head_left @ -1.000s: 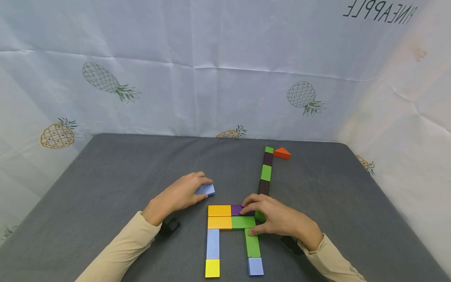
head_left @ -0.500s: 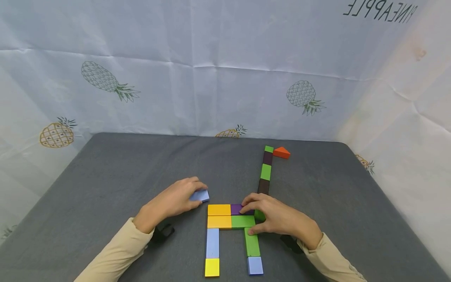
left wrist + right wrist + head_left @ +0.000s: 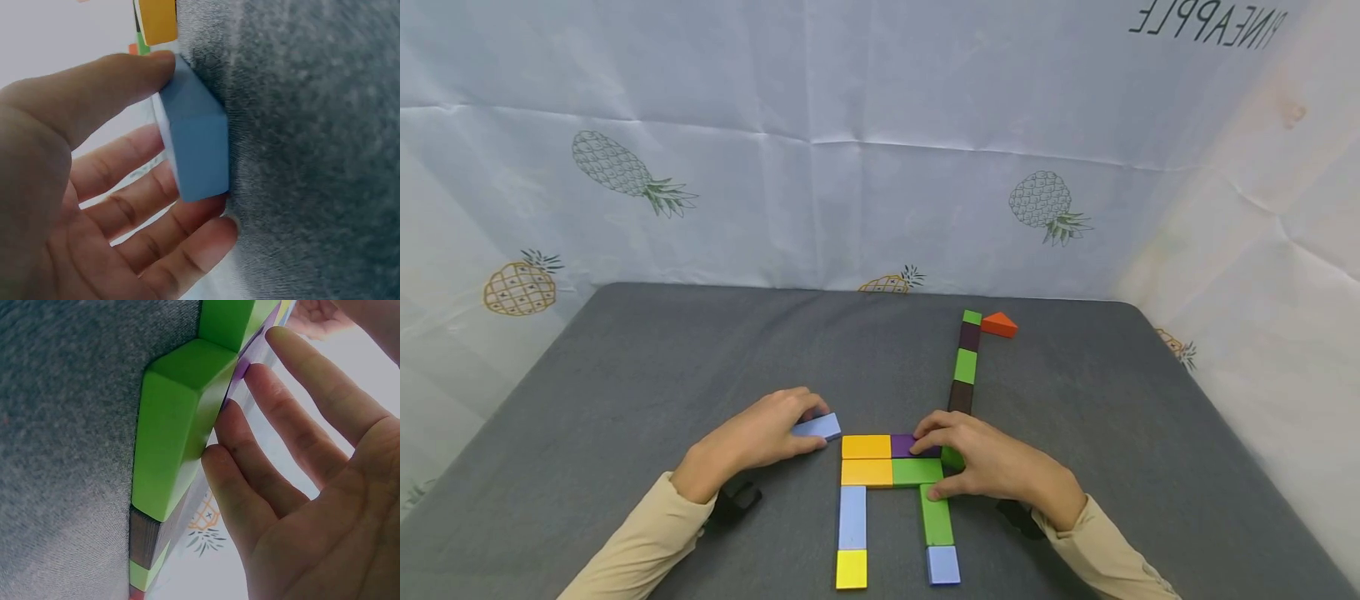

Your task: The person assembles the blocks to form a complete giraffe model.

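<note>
My left hand (image 3: 756,435) pinches a light blue block (image 3: 822,427) between thumb and fingers. The block lies tilted just left of a yellow-orange block (image 3: 866,447), apart from it. In the left wrist view the thumb presses one side of the blue block (image 3: 201,150), with fingers on the other. My right hand (image 3: 996,461) rests over the right end of the block figure. Its fingertips touch the purple block (image 3: 901,446), and its thumb lies at the upright green block (image 3: 937,521). In the right wrist view its fingers lie fairly straight beside a green block (image 3: 169,437).
A row of dark and green blocks (image 3: 966,367) runs away from the figure, with an orange triangular block (image 3: 1000,325) at its far end. Below stand a light blue block (image 3: 853,517), a yellow block (image 3: 852,569) and a short blue block (image 3: 943,565). All lie on grey cloth (image 3: 700,333).
My left hand has brought the light blue block down and to the left, to beside the yellow-orange block's left end. The right hand stays where it was.
</note>
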{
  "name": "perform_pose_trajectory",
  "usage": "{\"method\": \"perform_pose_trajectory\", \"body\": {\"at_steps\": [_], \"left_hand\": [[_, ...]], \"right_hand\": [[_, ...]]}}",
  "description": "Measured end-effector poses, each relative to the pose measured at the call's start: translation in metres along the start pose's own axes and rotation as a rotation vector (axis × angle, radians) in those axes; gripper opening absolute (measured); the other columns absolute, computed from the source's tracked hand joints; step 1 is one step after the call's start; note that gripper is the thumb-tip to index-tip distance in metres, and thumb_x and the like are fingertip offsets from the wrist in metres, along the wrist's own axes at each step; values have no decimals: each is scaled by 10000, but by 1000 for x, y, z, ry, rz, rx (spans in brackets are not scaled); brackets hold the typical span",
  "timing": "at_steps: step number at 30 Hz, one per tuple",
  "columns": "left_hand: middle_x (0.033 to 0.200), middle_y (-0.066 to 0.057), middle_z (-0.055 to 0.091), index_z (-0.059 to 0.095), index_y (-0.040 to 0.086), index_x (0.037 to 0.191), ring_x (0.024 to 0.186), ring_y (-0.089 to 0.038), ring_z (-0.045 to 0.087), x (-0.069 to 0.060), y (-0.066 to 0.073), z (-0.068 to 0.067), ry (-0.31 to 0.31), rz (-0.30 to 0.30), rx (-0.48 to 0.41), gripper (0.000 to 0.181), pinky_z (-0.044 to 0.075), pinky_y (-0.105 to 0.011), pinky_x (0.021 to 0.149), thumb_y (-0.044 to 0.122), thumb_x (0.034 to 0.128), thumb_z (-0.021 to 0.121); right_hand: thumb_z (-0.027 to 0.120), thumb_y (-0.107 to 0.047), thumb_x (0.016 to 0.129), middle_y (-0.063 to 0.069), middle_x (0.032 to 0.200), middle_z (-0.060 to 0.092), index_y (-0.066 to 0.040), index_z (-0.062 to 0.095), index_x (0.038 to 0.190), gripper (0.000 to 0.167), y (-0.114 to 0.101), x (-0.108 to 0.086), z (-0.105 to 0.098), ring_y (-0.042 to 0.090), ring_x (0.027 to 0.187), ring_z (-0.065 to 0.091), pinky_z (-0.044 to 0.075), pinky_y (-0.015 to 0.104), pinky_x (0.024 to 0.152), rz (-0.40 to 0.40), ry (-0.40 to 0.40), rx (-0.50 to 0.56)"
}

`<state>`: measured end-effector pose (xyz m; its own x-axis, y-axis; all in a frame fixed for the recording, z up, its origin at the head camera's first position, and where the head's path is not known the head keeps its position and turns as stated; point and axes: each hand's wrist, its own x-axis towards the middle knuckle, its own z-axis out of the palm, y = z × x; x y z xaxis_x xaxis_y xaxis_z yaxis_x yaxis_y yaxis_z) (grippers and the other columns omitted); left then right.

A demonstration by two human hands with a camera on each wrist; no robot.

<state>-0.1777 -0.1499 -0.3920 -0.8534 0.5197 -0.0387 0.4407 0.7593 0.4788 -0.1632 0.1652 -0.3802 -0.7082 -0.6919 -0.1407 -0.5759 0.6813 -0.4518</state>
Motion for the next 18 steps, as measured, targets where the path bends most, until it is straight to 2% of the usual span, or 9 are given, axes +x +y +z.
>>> {"method": "perform_pose_trajectory", "body": {"at_steps": [8, 13, 18], "left_hand": [[851, 61, 559, 673, 127, 1050, 797, -91, 502, -2, -1, -4, -91, 0, -22, 276, 430, -253, 707, 262, 842, 795], [837, 63, 570, 666, 121, 1068, 756, -84, 517, -2, 2, -5, -162, -15, -74, 292, 444, -251, 687, 246, 839, 798], [815, 68, 573, 675, 119, 1067, 726, -68, 517, -3, 3, -6, -184, 9, -110, 288, 449, -236, 672, 251, 842, 796]], "right_hand": [[837, -338, 792, -29, 1291, 573, -171, 709, 1182, 443, 0, 0, 0, 203, 1195, 536, 475, 454, 1022, 6, -4, 8], [836, -339, 793, -25, 1294, 572, -168, 708, 1183, 445, -1, 0, 0, 209, 1196, 535, 476, 457, 1020, 9, -7, 11], [834, -342, 794, -24, 1295, 573, -166, 708, 1184, 446, -1, 0, 0, 209, 1194, 537, 478, 454, 1019, 7, -6, 13]]}}
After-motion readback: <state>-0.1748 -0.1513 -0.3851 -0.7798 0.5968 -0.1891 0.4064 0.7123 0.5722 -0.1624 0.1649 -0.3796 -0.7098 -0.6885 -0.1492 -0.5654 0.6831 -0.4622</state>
